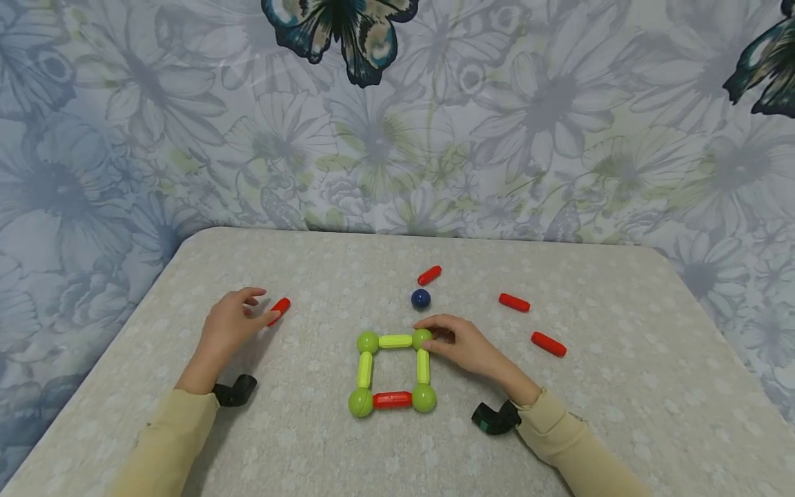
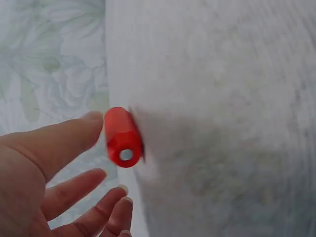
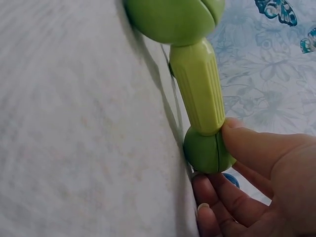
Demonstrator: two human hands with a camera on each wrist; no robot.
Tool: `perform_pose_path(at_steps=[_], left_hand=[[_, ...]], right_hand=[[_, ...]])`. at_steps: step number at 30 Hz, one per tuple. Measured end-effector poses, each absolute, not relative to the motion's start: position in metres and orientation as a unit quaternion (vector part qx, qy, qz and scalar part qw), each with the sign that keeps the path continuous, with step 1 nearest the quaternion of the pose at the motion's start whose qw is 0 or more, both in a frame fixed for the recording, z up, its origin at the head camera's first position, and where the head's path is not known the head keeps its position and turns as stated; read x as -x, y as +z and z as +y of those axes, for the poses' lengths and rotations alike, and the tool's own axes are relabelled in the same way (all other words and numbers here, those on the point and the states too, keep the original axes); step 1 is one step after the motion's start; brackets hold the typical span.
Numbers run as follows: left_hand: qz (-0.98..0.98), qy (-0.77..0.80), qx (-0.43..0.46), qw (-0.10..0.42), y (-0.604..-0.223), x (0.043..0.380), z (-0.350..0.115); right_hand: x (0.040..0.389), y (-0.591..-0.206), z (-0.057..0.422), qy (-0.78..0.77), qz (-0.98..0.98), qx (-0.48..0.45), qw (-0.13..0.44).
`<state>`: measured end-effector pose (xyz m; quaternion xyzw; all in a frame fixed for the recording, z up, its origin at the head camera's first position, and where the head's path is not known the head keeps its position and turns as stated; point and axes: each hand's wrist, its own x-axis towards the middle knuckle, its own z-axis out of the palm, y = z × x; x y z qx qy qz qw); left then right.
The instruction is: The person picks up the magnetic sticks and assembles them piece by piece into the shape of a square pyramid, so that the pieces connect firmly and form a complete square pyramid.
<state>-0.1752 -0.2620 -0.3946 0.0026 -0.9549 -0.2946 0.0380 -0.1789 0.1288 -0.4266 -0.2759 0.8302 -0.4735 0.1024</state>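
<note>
On the table lies a square frame of green balls and short rods. Three rods are yellow-green, such as the far rod [image 1: 395, 341]; the near one is a red rod [image 1: 393, 400]. My right hand [image 1: 468, 348] pinches the green ball [image 3: 207, 150] at the far right corner between thumb and fingers. A yellow-green rod [image 3: 200, 86] runs from that ball to the near right ball [image 3: 173, 19]. Off to the left, my left hand [image 1: 232, 321] is beside a loose red rod [image 2: 122, 136], thumb tip right at its side and the other fingers spread apart from it.
A dark blue ball [image 1: 420, 299] sits just beyond the frame, with a red rod [image 1: 429, 275] behind it. Two more red rods lie on the right, one farther [image 1: 514, 302] and one nearer [image 1: 548, 344]. A flower-patterned wall [image 1: 397, 138] rises behind the table [image 1: 279, 449].
</note>
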Motion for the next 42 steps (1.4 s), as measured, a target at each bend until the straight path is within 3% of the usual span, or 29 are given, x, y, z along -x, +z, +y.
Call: perform_pose_path(at_steps=[6,16,23,27,37,42], left_hand=[[-0.964,-0.265,-0.025,0.006,-0.400,0.180,-0.263],[-0.925,-0.374,0.035,0.063,-0.399,0.160,-0.240],[-0.843,-0.530,0.089,-0.024,-0.391,0.132,-0.198],[-0.818,-0.556,0.133,-0.062,-0.393,0.114,-0.179],[-0.788,-0.569,0.212,-0.100,-0.407,0.098,-0.157],[-0.778,-0.580,0.217,-0.101,-0.413,0.093,-0.154]], right_hand=[[0.178,-0.424,0.128,-0.470,0.831,0.281,0.095],[0.172,-0.423,0.128,-0.477,0.831,0.269,0.098],[0.162,-0.397,0.123,-0.485,0.824,0.279,0.095],[0.169,-0.410,0.125,-0.480,0.828,0.275,0.090],[0.178,-0.425,0.130,-0.484,0.825,0.278,0.088],[0.164,-0.402,0.124,-0.488,0.825,0.270,0.093]])
